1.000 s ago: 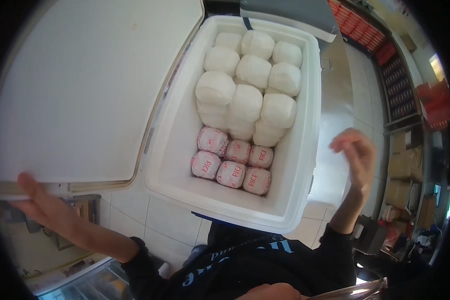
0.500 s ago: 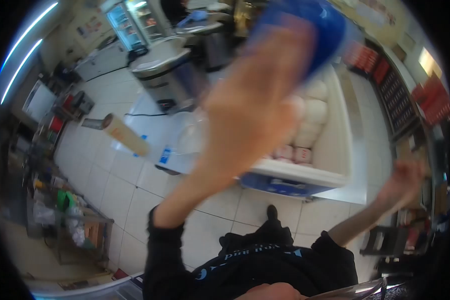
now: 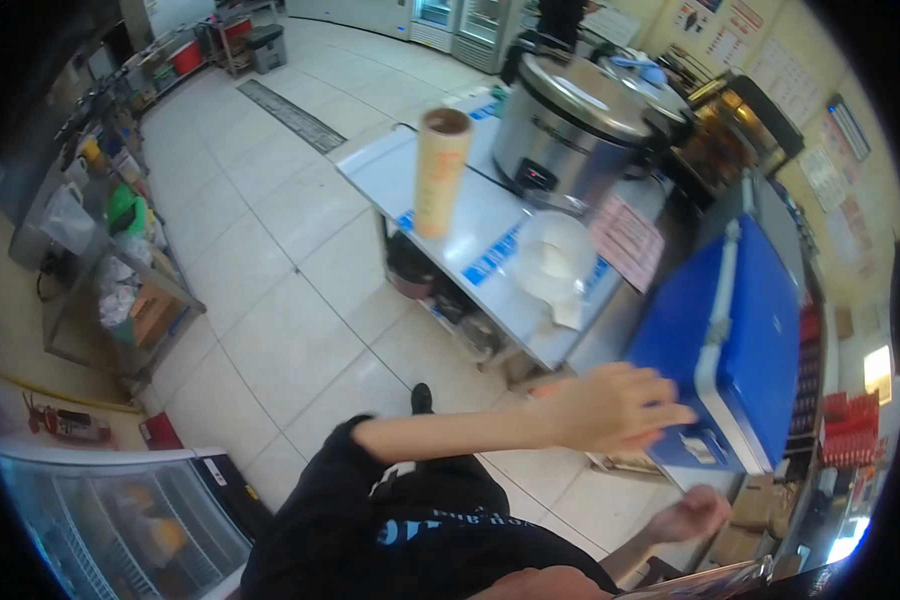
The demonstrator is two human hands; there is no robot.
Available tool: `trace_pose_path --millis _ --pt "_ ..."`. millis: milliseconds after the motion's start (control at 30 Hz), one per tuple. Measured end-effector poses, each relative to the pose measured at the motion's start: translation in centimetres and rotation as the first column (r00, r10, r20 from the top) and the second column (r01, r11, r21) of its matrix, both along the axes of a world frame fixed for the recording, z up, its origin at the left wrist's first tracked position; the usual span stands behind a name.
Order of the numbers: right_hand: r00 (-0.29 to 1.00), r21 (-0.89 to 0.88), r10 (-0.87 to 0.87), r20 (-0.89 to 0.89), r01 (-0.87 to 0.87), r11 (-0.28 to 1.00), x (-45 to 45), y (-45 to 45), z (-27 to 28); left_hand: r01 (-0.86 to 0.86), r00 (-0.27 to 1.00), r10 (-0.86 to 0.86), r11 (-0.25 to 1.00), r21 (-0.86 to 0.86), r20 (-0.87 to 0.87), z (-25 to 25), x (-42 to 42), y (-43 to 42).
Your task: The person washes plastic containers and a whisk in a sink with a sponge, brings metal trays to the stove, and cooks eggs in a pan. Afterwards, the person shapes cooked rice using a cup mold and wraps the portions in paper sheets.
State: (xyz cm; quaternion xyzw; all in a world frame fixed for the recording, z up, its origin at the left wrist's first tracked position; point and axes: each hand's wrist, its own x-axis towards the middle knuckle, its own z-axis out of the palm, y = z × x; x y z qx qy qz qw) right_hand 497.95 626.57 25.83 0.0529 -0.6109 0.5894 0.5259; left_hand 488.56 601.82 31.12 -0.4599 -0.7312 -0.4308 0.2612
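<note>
My left hand [image 3: 620, 410] reaches across to the near end of a blue cooler box [image 3: 760, 350]. Its fingers are stretched out and a little bent, at the cooler's near corner by the latch; I cannot tell whether they touch it. The cooler's lid is on, so its contents are hidden. A pale carrying handle [image 3: 715, 330] runs along the cooler. My right hand [image 3: 688, 515] hangs low in front of the cooler, its fingers curled in with nothing seen in them.
A steel table [image 3: 370, 165] bears a cardboard-cored roll [image 3: 440, 175], a large rice cooker [image 3: 570, 125], a clear plastic container [image 3: 555, 255] and a pink printed sheet [image 3: 627, 240]. A glass-topped freezer [image 3: 140, 530] stands lower left. Shelving [image 3: 120, 270] lines the left.
The cooler stood open, showing white round bundles and pink-labelled packs; now it is covered. My left hand has let go of the blurred blue object and come down. My view has swung left.
</note>
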Motion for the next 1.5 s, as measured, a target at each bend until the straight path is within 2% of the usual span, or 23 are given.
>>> trace_pose_path --millis 67,133,267,333,400,467,533,600,633,733,900,967,1000,1067,1100,1167,1200,1233,1333,1367,1433,1467,1500 --pt "0.877 -0.214 0.119 0.466 -0.019 0.977 -4.0 -5.3 -6.7 -0.136 0.989 0.14 0.988 -0.072 0.053 -4.4 -1.8 -8.8" --pt "0.642 -0.293 0.269 0.718 -0.071 0.953 -8.8 -13.1 -14.4 -0.285 0.926 0.312 0.947 -0.151 0.211 -6.1 -2.5 -17.5" --pt "0.047 -0.371 0.547 0.836 -0.686 0.626 -17.6 -34.7 -20.3 -0.475 0.733 0.524 0.851 -0.225 0.435 -8.8 -4.3 -35.4" --pt "0.033 -0.165 0.491 0.87 -0.92 0.355 -21.5 -44.6 -24.2 -0.648 0.467 0.652 0.712 -0.271 0.598 -12.2 -4.6 -43.9" --pt "0.015 -0.066 0.376 0.927 -0.978 0.2 -24.2 -53.4 -16.6 -0.619 0.11 0.92 0.359 -0.699 0.375 -16.2 -2.5 -51.9" --pt "0.17 0.18 0.427 0.888 -0.984 0.018 -27.2 -59.7 -14.6 -0.577 -0.017 0.964 0.208 -0.79 0.266 -25.1 3.0 -60.4" --pt "0.116 0.18 0.343 0.932 -0.971 -0.16 -30.7 -64.8 -13.0 -0.645 -0.291 0.775 0.274 -0.713 0.561 -28.1 6.8 -65.1" --pt "0.092 0.15 0.256 0.962 -0.964 -0.219 -34.3 -69.7 -13.6 -0.597 -0.356 0.728 0.305 -0.742 0.586 -34.8 12.7 -70.2" --pt "0.055 0.109 0.197 0.979 -0.955 -0.275 -36.1 -71.8 -14.5 -0.442 -0.597 0.547 0.385 -0.81 0.586 -36.0 13.7 -72.4" --pt "0.211 0.175 -0.051 0.976 -0.904 -0.391 -42.1 -77.9 -18.5 -0.293 -0.826 0.275 0.536 -0.792 0.492 -44.2 14.0 -80.6" --pt "0.171 0.086 -0.248 0.953 -0.943 -0.32 -52.7 -88.8 -18.0 -0.314 -0.686 0.503 0.447 -0.837 0.526 -45.7 -0.9 -94.6" --pt "0.094 0.118 0.106 0.99 -0.961 -0.249 -55.9 -94.0 -16.8 -0.345 -0.493 0.612 0.514 -0.785 0.618 -47.4 -12.2 -101.1" --pt "0.09 0.157 0.257 0.962 -0.955 -0.252 -57.6 -96.9 -15.9 -0.473 -0.307 0.697 0.479 -0.739 0.648 -51.8 -18.2 -103.8" --pt "0.165 0.3 0.452 0.877 -0.922 -0.246 -60.6 -102.6 -14.9 -0.363 0.026 0.807 0.558 -0.747 0.59 -56.5 -31.6 -108.3" --pt "0.25 0.41 0.505 0.826 -0.881 -0.235 -62.3 -105.4 -14.4 -0.319 -0.012 0.774 0.598 -0.736 0.634 -52.6 -39.8 -108.0" --pt "0.286 0.513 0.513 0.809 -0.77 -0.38 -66.6 -110.3 -13.1 -0.175 0.701 0.596 0.675 -0.717 0.391 -49.2 -55.0 -108.7" --pt "0.321 0.541 0.673 0.666 -0.829 -0.14 -67.0 -114.4 -17.3 -0.144 0.358 0.829 0.503 -0.852 0.429 -46.8 -61.6 -106.2" --pt "0.378 0.51 0.786 0.489 -0.855 0.094 -68.1 -117.5 -21.7 -0.143 0.395 0.816 0.508 -0.849 0.422 -44.5 -67.5 -105.3" --pt "0.313 0.623 0.85 0.423 -0.782 -0.022 -79.6 -118.3 -15.7 -0.2 0.525 0.705 0.647 -0.736 0.477 -41.4 -81.7 -101.6" --pt "0.356 0.605 0.844 0.403 -0.795 0.046 -82.8 -118.5 -13.4 -0.132 0.599 0.63 0.687 -0.714 0.495 -41.6 -84.8 -101.9" --pt "0.126 0.479 0.903 0.411 -0.872 -0.096 -89.5 -116.1 -9.7 -0.02 0.697 0.513 0.713 -0.701 0.501 -41.0 -91.1 -101.7" --pt "0.174 0.484 0.899 0.403 -0.874 -0.048 -92.0 -115.0 -9.3 -0.003 0.585 0.512 0.777 -0.629 0.629 -40.7 -94.3 -100.7" --pt "0.129 0.271 0.92 0.369 -0.962 0.026 -94.6 -113.7 -8.9 -0.003 0.457 0.49 0.835 -0.55 0.742 -40.3 -97.6 -99.7"
